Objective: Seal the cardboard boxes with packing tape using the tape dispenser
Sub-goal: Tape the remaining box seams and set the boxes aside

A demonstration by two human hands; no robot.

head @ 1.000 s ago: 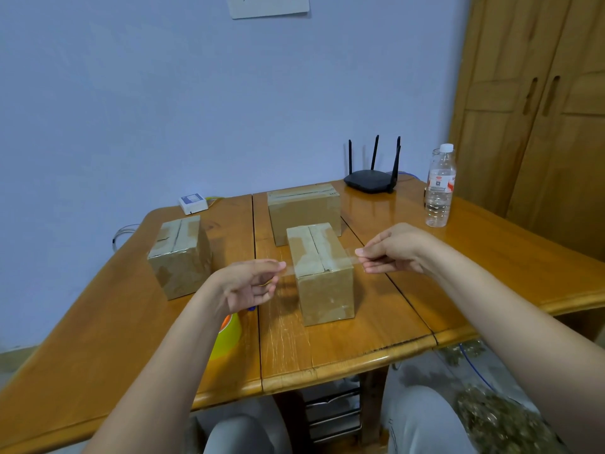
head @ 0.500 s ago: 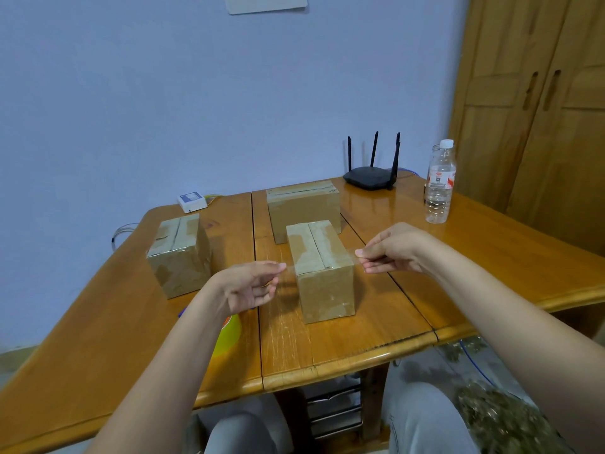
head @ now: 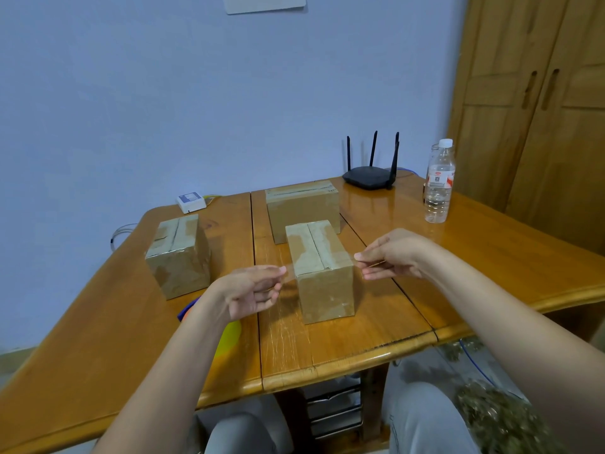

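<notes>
Hands are raised over the wooden desk (head: 343,348), one on each side of the nearest cardboard box (head: 322,273). The left hand (head: 252,290), at the box's 9 o'clock, pinches one end of a clear strip of packing tape (head: 289,273) between thumb and forefinger, its other fingers loosely curled. The right hand (head: 393,255), at the box's 3 o'clock, pinches the opposite end the same way. The strip runs across the front part of the box top; whether it touches the cardboard cannot be told. A second box (head: 178,255) stands at 10 o'clock, well apart; a third box (head: 302,209) sits just behind the nearest one at 12 o'clock. A blue and yellow object (head: 226,335), largely hidden under the left forearm, lies at 8 o'clock. A black router (head: 368,180) and a water bottle (head: 438,183) stand at the desk's far right; a small white device (head: 191,202) lies at the far left edge.
</notes>
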